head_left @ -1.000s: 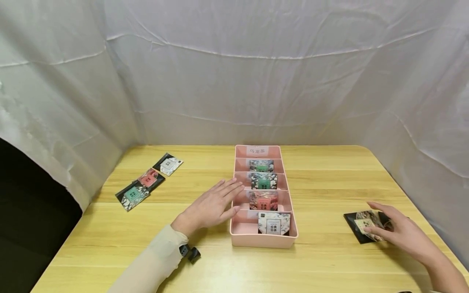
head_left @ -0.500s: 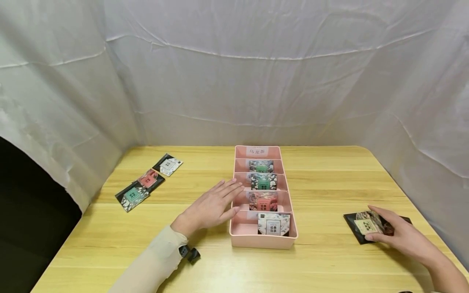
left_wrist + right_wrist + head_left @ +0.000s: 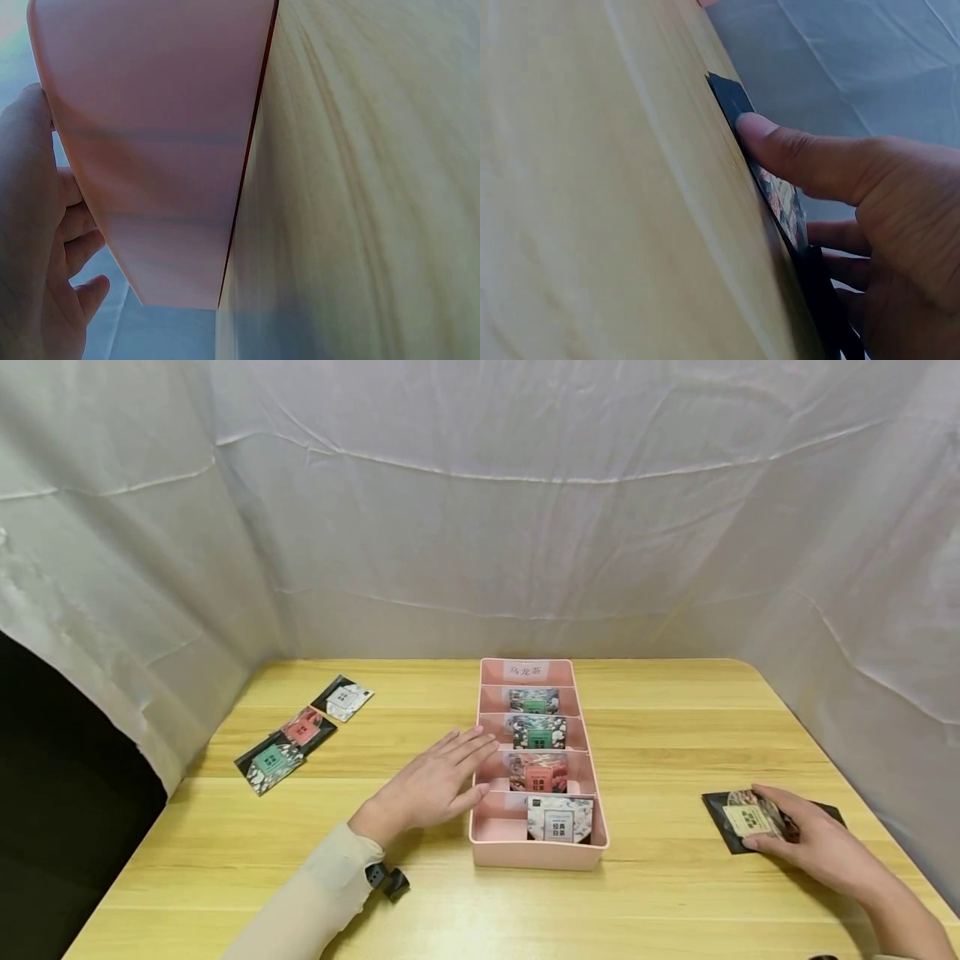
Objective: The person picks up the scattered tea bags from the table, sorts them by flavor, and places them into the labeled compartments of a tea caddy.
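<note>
My left hand (image 3: 423,781) rests with straight fingers on the left rim of a pink divided box (image 3: 538,857); the left wrist view shows its fingertips along the upper edge of the box wall (image 3: 157,172). At the right of the table, my right hand (image 3: 821,843) pinches a black tea sachet (image 3: 748,821) with a cream label, thumb on the near edge and fingers at the far edge. The right wrist view has the thumb (image 3: 757,127) pressed on this sachet. Another black packet edge (image 3: 831,812) shows behind the hand. The palm hides part of both.
Sachets stand in the box: white (image 3: 560,820), red (image 3: 538,773), green (image 3: 539,732) and a darker green one (image 3: 535,701). The far compartment bears a paper label (image 3: 526,671). On the left lie white (image 3: 344,697), red (image 3: 303,728) and green (image 3: 273,762) sachets. Pale curtains (image 3: 525,543) surround the table.
My right thumb and fingers have come down and closed on the cream-labelled sachet, whose near corner has shifted slightly away from me. My left hand has stayed on the box rim.
</note>
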A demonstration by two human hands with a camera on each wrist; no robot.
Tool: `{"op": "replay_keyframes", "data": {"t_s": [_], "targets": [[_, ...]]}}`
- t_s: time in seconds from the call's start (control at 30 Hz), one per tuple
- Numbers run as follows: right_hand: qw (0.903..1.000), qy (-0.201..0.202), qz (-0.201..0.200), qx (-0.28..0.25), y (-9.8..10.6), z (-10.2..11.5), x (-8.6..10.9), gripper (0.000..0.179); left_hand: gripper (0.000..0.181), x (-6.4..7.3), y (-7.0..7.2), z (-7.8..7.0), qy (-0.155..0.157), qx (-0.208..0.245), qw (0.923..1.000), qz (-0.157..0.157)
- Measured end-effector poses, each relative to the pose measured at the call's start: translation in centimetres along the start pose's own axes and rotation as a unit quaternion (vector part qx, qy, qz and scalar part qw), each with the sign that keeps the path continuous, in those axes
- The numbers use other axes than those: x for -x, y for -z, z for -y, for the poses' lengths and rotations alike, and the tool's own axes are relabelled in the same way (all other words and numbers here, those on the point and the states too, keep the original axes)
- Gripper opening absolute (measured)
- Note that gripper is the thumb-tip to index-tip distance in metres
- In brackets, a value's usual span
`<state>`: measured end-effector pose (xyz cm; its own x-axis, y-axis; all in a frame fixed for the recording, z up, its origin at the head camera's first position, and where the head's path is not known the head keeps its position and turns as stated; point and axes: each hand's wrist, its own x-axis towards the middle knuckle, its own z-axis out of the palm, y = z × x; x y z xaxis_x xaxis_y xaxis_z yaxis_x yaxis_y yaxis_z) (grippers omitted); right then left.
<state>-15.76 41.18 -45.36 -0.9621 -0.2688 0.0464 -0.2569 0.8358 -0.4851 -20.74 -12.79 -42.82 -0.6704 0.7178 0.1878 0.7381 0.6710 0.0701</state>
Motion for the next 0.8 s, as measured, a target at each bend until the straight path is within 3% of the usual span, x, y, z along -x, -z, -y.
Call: {"op": "replay_keyframes", "data": {"t_s": [0.37, 0.8], "targets": [[0.9992, -0.033, 0.014, 0.018, 0.0, 1.2, -1.0, 0.089, 0.065, 0.0, -0.1, 0.0, -0.002, -0.006, 1.0000, 0.000], [0.9966, -0.008, -0.059, 0.058, -0.6, 2.2, -2.3, 0.076, 0.064, 0.0, -0.2, 0.1, -0.003, -0.001, 1.0000, -0.006]]}}
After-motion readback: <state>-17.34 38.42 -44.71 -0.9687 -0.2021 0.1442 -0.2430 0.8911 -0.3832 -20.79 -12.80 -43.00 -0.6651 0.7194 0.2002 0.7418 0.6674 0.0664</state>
